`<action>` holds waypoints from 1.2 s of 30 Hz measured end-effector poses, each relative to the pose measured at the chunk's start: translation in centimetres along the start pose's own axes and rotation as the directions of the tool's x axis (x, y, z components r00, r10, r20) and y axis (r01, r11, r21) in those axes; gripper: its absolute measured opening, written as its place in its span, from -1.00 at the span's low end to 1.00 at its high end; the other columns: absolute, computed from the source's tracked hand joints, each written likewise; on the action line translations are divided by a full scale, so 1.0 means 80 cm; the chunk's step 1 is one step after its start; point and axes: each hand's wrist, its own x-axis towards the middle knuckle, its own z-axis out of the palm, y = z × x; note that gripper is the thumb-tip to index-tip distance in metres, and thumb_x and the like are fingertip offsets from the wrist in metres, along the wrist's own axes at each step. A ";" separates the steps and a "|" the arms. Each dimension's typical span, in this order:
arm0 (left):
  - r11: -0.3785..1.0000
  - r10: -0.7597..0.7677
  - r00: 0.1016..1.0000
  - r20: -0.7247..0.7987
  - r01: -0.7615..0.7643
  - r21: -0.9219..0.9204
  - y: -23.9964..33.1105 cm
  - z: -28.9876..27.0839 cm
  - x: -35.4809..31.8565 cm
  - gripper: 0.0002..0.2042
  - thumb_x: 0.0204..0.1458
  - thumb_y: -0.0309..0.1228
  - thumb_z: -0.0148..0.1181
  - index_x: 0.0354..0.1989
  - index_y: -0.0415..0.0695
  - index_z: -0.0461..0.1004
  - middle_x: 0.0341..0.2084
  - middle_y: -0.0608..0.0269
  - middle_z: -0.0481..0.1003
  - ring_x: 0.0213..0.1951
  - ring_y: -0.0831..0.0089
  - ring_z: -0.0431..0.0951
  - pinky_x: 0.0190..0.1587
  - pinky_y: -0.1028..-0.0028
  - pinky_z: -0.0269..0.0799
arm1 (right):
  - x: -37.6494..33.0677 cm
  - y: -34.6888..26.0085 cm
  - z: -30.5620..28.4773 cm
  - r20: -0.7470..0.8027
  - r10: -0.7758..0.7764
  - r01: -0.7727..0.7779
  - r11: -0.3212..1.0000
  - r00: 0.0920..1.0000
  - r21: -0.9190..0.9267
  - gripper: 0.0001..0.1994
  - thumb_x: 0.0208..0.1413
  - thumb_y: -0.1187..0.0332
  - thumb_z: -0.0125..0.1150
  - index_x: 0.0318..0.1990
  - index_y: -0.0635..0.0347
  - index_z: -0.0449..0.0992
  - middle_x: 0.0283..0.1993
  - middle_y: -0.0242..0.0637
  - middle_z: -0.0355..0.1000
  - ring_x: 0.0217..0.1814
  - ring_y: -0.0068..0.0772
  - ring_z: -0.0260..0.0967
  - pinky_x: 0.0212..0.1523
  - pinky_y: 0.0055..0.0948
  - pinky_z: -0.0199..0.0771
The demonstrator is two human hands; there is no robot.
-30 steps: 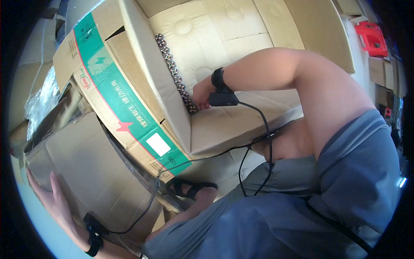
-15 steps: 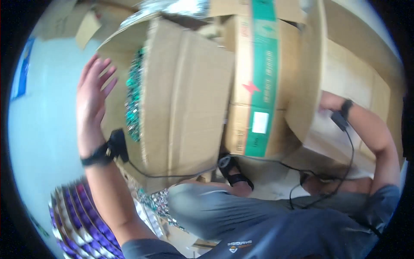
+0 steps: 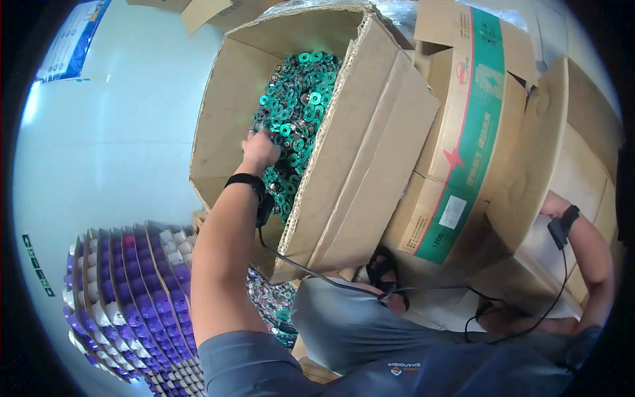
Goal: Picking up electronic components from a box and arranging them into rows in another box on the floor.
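My left hand [image 3: 260,149] reaches into an open cardboard box [image 3: 380,132], its fingers curled against a heap of small green ring-shaped parts [image 3: 297,112] with dark and metallic bits among them. Whatever those fingers hold is too small to make out. Off to the right, my right hand [image 3: 550,204] is at another open cardboard box [image 3: 559,139], with its fingers hidden behind a raised flap. Each wrist wears a black band with a small device, and a black cable runs between the two.
A closed carton [image 3: 440,165] with a green band stands between the open boxes. Stacked trays of purple and white pieces [image 3: 132,298] rise at lower left. More small mixed parts [image 3: 272,301] lie beside my knee. A pale wall [image 3: 126,145] borders the left.
My left hand has come down from beside the left box's rim to the green parts, its spread fingers now curled. The view has shifted, showing more of the heap. My right hand stays at its box.
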 end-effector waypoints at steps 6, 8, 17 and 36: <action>0.921 -0.158 0.987 0.015 0.153 -0.358 -0.079 0.044 0.017 -0.50 -0.15 -0.32 0.10 0.07 -0.11 0.44 0.00 -0.04 0.47 0.13 0.12 0.39 0.18 0.22 0.27 | 0.014 -0.005 0.000 0.012 -0.112 0.113 0.992 0.994 -0.052 -0.68 0.14 0.27 0.15 0.05 0.07 0.44 -0.28 -0.44 0.48 -0.47 -0.65 0.36 -0.52 -0.60 0.36; 0.912 -0.089 0.995 0.036 0.096 -0.398 -0.094 0.052 0.017 -0.49 -0.13 -0.28 0.14 0.09 -0.14 0.42 -0.06 -0.09 0.50 0.00 0.11 0.50 0.08 0.32 0.39 | 0.009 -0.016 0.003 0.017 -0.109 0.110 0.991 0.994 -0.070 -0.67 0.13 0.28 0.17 0.06 0.08 0.43 -0.29 -0.43 0.48 -0.46 -0.64 0.38 -0.53 -0.60 0.37; 0.912 -0.159 0.983 0.094 0.183 -0.367 -0.107 0.065 0.012 -0.60 -0.16 -0.28 0.27 -0.06 -0.02 0.54 -0.18 0.02 0.57 -0.08 0.18 0.56 -0.01 0.32 0.45 | 0.001 -0.030 0.002 0.025 -0.115 0.116 0.993 0.993 -0.026 -0.63 0.11 0.32 0.19 0.09 0.14 0.39 -0.28 -0.42 0.48 -0.48 -0.64 0.37 -0.55 -0.62 0.37; 0.800 0.074 0.992 0.098 -0.001 -0.600 -0.088 0.050 -0.033 -0.47 -0.20 -0.35 0.36 0.03 -0.21 0.41 -0.21 0.00 0.53 -0.19 0.26 0.55 -0.18 0.35 0.49 | 0.004 0.000 -0.025 -0.097 0.070 -0.072 0.997 0.993 -0.014 -0.71 0.13 0.44 0.03 0.01 0.23 0.45 -0.38 -0.42 0.45 -0.46 -0.63 0.33 -0.50 -0.58 0.35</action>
